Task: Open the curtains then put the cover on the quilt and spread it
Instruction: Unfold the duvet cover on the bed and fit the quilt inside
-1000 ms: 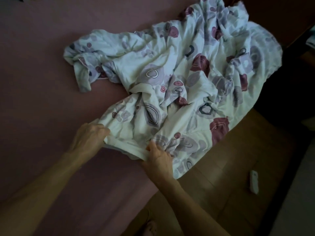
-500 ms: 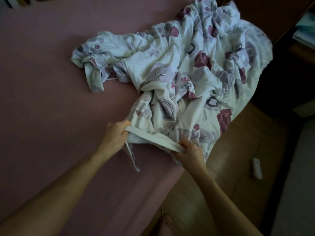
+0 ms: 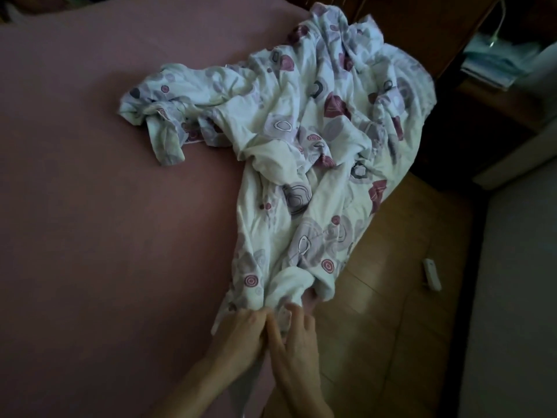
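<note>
A crumpled white quilt cover (image 3: 304, 140) with purple and maroon circle prints lies across the right side of a bed with a dusty-pink sheet (image 3: 105, 221). Its near end is drawn into a long bunch toward me, and part of it hangs over the bed's right edge. My left hand (image 3: 241, 336) and my right hand (image 3: 297, 333) are side by side at that near end. Both grip the gathered fabric edge. The room is dim. No curtains and no separate quilt are in view.
A wooden floor (image 3: 391, 312) runs along the bed's right side, with a small white remote-like object (image 3: 431, 273) lying on it. Dark wooden furniture (image 3: 422, 25) stands at the top right, with a shelf of pale items (image 3: 494, 61) beside it.
My hands were apart, stretching the cover's white edge between them. They have come together at the near end and pulled the cover toward me into a longer bunch.
</note>
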### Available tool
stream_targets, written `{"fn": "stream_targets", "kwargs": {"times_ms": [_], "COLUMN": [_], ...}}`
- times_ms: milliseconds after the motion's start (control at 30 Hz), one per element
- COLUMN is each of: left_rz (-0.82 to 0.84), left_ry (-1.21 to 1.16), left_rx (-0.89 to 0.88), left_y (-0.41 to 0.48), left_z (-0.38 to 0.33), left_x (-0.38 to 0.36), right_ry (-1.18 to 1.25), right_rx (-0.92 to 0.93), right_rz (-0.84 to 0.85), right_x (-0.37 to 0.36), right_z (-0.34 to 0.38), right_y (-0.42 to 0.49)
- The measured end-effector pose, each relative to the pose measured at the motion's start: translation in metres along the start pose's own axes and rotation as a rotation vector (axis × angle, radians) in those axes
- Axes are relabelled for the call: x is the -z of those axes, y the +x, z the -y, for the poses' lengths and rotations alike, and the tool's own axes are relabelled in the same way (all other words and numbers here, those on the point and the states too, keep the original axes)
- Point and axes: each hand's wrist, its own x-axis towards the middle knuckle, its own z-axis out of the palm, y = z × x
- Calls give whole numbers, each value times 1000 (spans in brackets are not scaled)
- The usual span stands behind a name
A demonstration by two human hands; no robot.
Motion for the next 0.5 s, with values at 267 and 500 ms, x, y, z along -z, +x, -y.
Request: {"fn": "stream_targets", "kwargs": {"times_ms": [267, 500], "left_rz": [-30, -85], "left_ry": [-797, 242], "left_rx": [44, -33], "left_y": [1, 17], "left_z": [-14, -1], "left_x": [10, -5], "right_ry": [304, 485], "right_rx": [-246, -336], "right_rz": [-45, 86], "right_x": [33, 75], "right_z": [-11, -36], "right_y": [24, -22]}}
